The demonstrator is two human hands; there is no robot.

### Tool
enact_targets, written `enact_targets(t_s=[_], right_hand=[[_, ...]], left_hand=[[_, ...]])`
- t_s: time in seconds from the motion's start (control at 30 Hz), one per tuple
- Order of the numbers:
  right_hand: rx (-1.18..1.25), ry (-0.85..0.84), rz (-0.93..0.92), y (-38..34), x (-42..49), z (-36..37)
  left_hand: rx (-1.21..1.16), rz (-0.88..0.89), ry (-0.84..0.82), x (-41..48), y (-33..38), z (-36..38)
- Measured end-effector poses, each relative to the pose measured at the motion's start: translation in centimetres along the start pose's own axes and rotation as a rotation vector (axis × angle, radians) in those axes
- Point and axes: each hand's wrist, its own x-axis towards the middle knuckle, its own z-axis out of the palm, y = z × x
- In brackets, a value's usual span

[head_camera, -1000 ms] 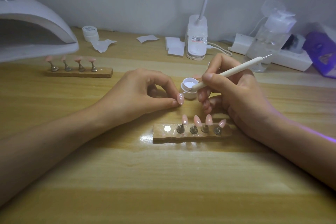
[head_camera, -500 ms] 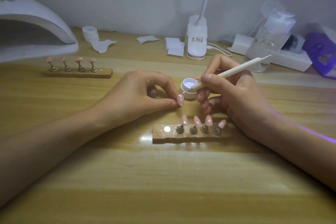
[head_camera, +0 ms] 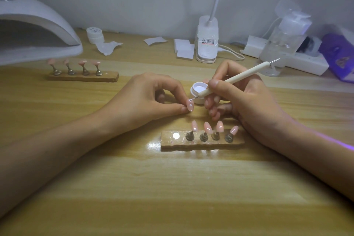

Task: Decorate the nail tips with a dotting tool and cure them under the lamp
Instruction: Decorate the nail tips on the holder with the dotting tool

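My left hand pinches a pink nail tip between thumb and forefinger; white dots show on it. My right hand grips a white dotting tool like a pen, its metal point touching the top of that tip. Just behind stands a small open white gel pot. In front lies a wooden holder carrying several pink tips on metal stands, with one bare magnet at its left. A second holder with several tips lies at the left, near the white curing lamp.
At the back stand a closed white jar, paper wipes, a desk lamp base with its cable, a clear pump bottle, a white power strip and a purple pack. The wooden table stretches toward me.
The dotting tool's point has shifted slightly on the held nail tip, and white dots now show on it. Both hands stay in place.
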Motion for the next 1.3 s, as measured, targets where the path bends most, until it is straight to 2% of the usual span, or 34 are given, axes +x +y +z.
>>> enact_targets(t_s=[0.53,1.3], right_hand=[[-0.009,0.000,-0.001,0.07,0.00,-0.02],[0.091,0.024,-0.114,-0.42,-0.06,-0.06]], left_hand=[[-0.010,0.002,-0.003,0.05,-0.08,-0.03],[0.006,0.031,0.009,0.18,-0.25,0.09]])
